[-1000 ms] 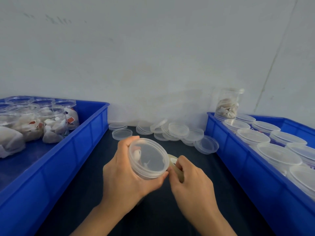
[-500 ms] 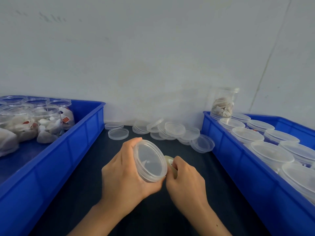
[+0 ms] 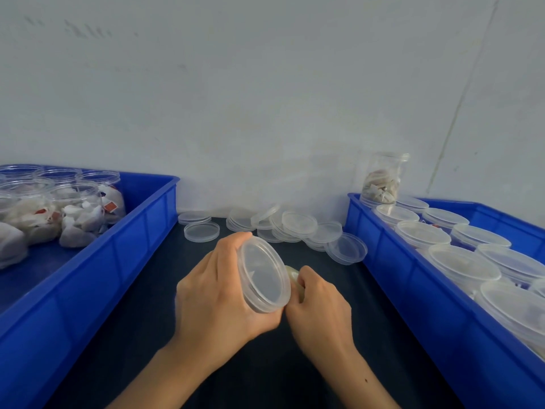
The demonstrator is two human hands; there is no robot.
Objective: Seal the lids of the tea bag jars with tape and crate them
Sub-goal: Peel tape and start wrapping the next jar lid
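Note:
My left hand (image 3: 218,293) grips a clear lidded jar (image 3: 263,274) tipped on its side, lid facing right and toward me, above the dark table. My right hand (image 3: 320,308) sits right beside the lid's edge, fingers curled round a small roll of pale tape (image 3: 294,277), mostly hidden behind the jar and my fingers. The jar's body is hidden behind my left hand.
A blue crate (image 3: 141,231) on the left holds several open jars with tea bags (image 3: 79,214). On the right, a blue crate (image 3: 392,278) holds several lidded jars (image 3: 463,262), one jar (image 3: 382,180) standing on top at its far corner. Loose clear lids (image 3: 298,224) lie by the wall.
My left hand has turned the jar so its lid faces more to the right. My right hand stays against the lid's edge with the tape. The view has shifted slightly.

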